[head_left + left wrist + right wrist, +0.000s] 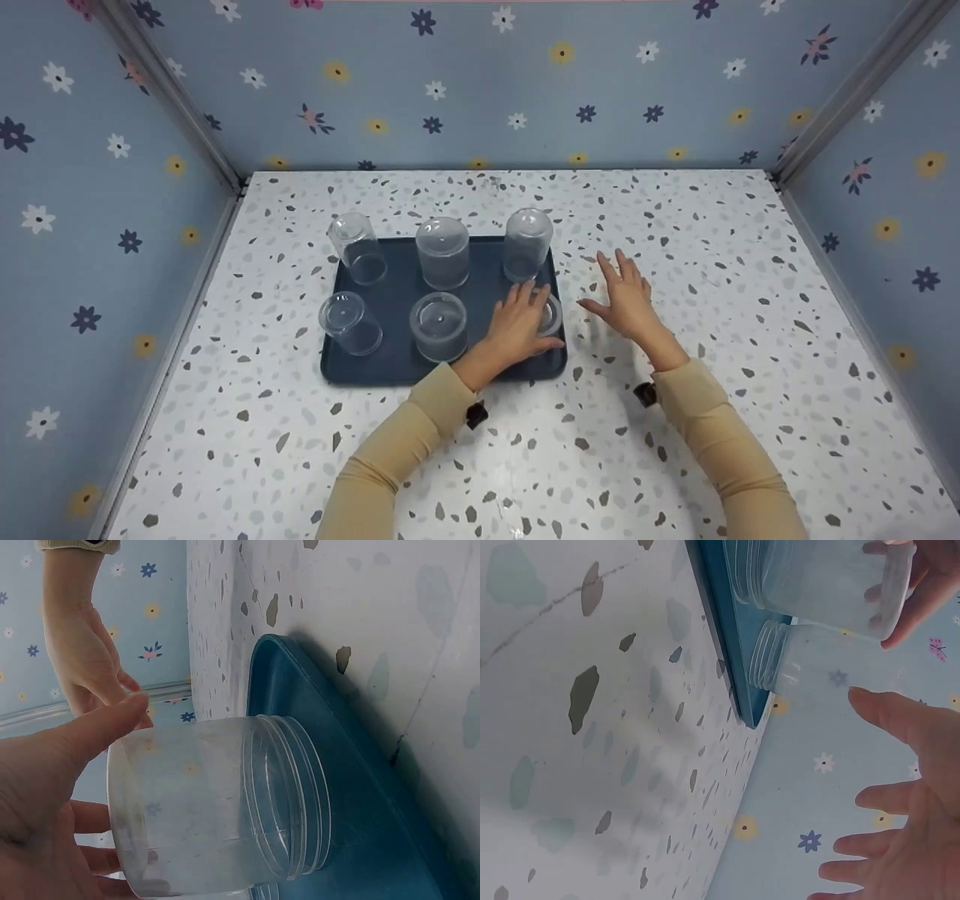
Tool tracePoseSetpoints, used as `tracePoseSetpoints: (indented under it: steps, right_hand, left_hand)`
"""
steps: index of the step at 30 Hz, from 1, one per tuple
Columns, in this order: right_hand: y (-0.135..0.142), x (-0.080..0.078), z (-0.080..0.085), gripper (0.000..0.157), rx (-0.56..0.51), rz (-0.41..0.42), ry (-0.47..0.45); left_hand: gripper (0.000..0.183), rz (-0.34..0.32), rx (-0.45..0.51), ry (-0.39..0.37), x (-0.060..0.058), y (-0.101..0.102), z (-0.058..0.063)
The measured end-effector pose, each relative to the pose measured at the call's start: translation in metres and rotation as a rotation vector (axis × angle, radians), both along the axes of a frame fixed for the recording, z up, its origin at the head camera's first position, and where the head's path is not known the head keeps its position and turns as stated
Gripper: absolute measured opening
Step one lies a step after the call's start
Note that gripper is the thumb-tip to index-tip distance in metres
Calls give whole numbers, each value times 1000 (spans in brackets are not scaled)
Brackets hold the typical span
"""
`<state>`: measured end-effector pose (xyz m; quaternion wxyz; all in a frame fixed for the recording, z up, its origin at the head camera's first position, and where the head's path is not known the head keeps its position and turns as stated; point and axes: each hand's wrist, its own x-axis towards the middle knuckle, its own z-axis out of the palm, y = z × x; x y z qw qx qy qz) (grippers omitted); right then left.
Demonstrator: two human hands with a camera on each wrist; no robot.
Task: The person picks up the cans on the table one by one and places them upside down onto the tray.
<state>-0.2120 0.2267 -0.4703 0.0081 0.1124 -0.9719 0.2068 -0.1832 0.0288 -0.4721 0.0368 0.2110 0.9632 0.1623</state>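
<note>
Clear wide-mouthed plastic jars stand mouth down on a dark blue tray (397, 300). My left hand (516, 326) is at the front right jar (202, 802), fingers and thumb spread about its upturned base. The left wrist view shows the thumb along one side of the base and the other fingers on the opposite side, rather straight. That jar's threaded rim rests on the tray. To the right of the tray, my right hand (628, 304) hovers over the tabletop with fingers spread and nothing in them. Its thumb points towards the jars.
Other jars on the tray include a back right jar (527, 244), a back middle jar (442, 255) and a front middle jar (439, 326). At the left are a back jar (358, 247) and a front jar (351, 322). Flowered panels (480, 82) enclose the speckled tabletop (712, 247).
</note>
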Motion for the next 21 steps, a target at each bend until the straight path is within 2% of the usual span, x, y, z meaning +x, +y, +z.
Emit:
tracePoseSetpoints:
  steps: [9, 14, 21]
  right_hand:
    - [6, -9, 0, 83, -2, -17, 9]
    - [12, -14, 4, 83, 17, -23, -8]
    - [20, -21, 17, 83, 42, -41, -48]
  left_hand:
    - [73, 70, 77, -25, -1, -18, 11]
    - [71, 106, 105, 42, -7, -38, 14]
    - [72, 160, 76, 107, -22, -69, 18]
